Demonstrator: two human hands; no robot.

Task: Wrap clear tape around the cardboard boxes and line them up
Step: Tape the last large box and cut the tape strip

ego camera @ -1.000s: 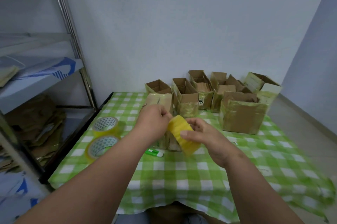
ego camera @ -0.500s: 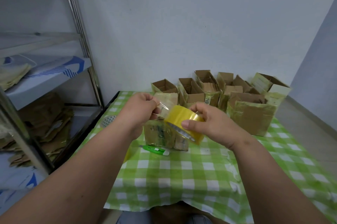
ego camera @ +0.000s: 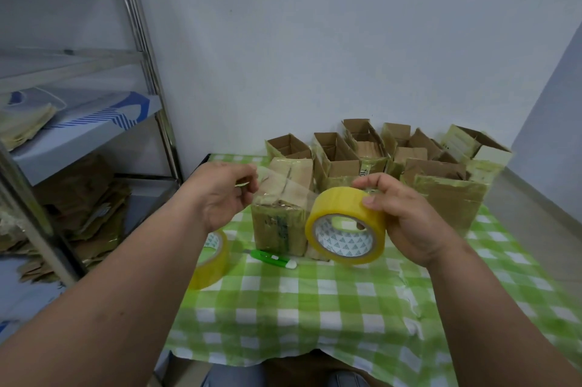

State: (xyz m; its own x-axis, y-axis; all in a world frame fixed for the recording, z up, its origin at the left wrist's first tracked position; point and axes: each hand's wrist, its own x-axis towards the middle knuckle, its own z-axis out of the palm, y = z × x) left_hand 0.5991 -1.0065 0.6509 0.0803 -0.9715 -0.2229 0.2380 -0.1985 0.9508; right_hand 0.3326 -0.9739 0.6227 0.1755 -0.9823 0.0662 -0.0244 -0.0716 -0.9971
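So the tape roll (ego camera: 345, 224) is gripped by the right hand (ego camera: 406, 216), a clear strip (ego camera: 283, 188) is pinched by the left hand (ego camera: 225, 194), stretched above the cardboard box (ego camera: 280, 223) on the surface (ego camera: 315, 308).

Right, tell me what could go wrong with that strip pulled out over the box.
1. The clear strip stretched between the left hand and the roll in the right hand could fold and stick to itself.
2. It hangs just above the sealed box and may land crooked or wrinkled.
3. The green cutter lies on the cloth while both hands are occupied, so cutting may be awkward.
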